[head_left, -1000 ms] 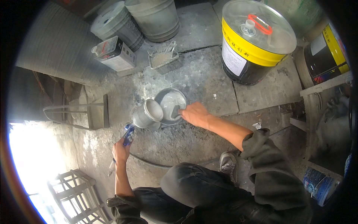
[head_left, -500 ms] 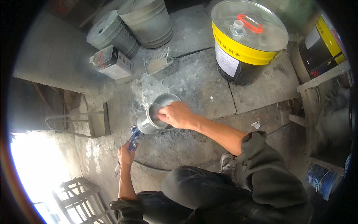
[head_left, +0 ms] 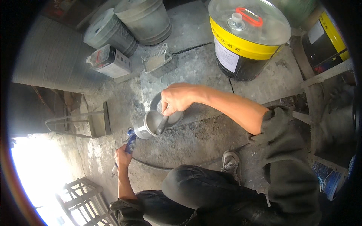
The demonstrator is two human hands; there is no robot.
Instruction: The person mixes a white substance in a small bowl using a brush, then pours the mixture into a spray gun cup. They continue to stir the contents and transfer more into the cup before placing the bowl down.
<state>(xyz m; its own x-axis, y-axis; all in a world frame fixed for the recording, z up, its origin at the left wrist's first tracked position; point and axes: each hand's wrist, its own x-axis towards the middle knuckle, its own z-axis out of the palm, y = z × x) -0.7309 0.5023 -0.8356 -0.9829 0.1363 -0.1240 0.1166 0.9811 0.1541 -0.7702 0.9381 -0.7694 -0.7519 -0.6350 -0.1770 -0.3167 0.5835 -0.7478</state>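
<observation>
My left hand (head_left: 123, 156) is closed around the handle of a blue and silver spray gun (head_left: 130, 143). A light grey cup (head_left: 142, 132) sits at the gun's front end, apparently joined to it, tilted with its mouth toward the right. My right hand (head_left: 176, 98) pinches a dark grey, brush-like tool (head_left: 162, 125), whose lower end rests at the cup's inner rim. Grey coating shows inside the cup. Behind the cup and under my right hand stands a round grey container (head_left: 155, 100), partly hidden.
A hose (head_left: 151, 165) runs along the floor by my knee. Farther off stand a black and yellow drum (head_left: 245, 51), grey metal buckets (head_left: 145, 22), a rectangular can (head_left: 111, 62) and a small tray (head_left: 156, 62). A metal frame (head_left: 98, 118) is at the left, a wooden rack (head_left: 83, 199) lower left.
My right hand has lifted and drawn back from inside the cup, bringing the brush-like tool into sight. The cup and spray gun have shifted slightly left, and the cup is tilted more toward the right.
</observation>
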